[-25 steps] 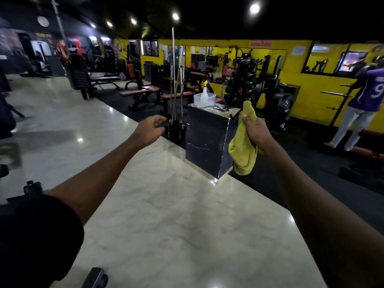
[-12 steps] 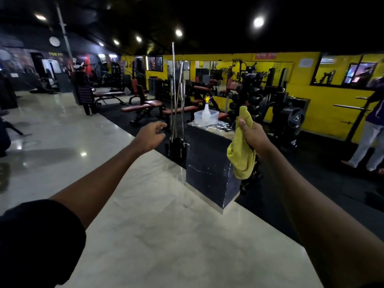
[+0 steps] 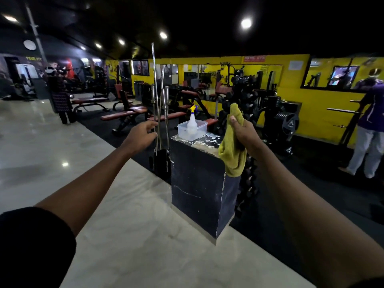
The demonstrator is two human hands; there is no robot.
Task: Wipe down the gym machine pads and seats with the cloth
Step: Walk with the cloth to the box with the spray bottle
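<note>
My right hand (image 3: 245, 134) grips a yellow-green cloth (image 3: 231, 154) that hangs down in front of a black block (image 3: 197, 183). My left hand (image 3: 141, 136) is stretched forward at chest height with loosely curled fingers and holds nothing. On the block's top stands a clear plastic tub (image 3: 192, 129) with a white spray bottle (image 3: 192, 119) in it. Red-padded benches (image 3: 122, 116) stand on the black mat beyond, out of reach of both hands.
Upright steel bars (image 3: 160, 104) in a floor holder stand just left of the block. A dumbbell rack (image 3: 247, 183) sits behind it. One person (image 3: 367, 129) stands at the far right, another (image 3: 61, 100) at the left. Pale marble floor (image 3: 124, 235) lies below me.
The view has moved closer to the block and tilted up. Both hands have risen in view; my left hand's fingers have loosened. The cloth stays in my right hand.
</note>
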